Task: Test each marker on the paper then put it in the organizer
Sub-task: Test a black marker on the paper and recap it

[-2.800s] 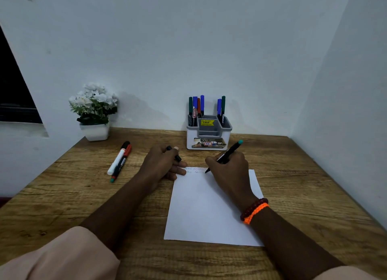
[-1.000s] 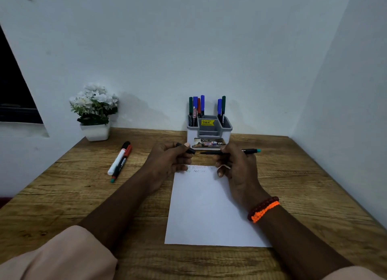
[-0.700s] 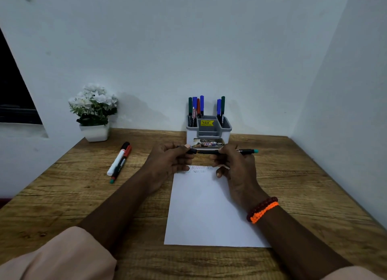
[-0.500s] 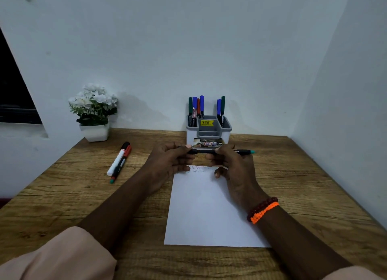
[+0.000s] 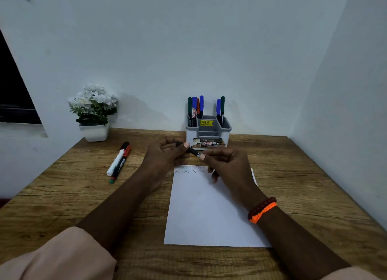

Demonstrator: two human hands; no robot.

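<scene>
A black marker (image 5: pixel 193 152) is held between both hands just above the top edge of the white paper (image 5: pixel 209 208). My left hand (image 5: pixel 165 156) pinches its left end, which looks like the cap. Most of the barrel is hidden inside my right hand (image 5: pixel 228 164). Two short rows of scribbles (image 5: pixel 189 169) run along the top of the paper. The grey and white organizer (image 5: pixel 189 136) stands right behind the hands against the wall, with several blue, green and red markers (image 5: pixel 195 110) upright in it.
Two more markers (image 5: pixel 119 162) lie side by side on the wooden table (image 5: pixel 303 185) to the left of my left hand. A white pot of white flowers (image 5: pixel 94 112) stands at the back left. Walls close the table in behind and on the right.
My right hand stopped writing and lifted the marker level; my left hand joined it at the tip end. Now the marker tilts and its teal end is hidden in my right hand.
</scene>
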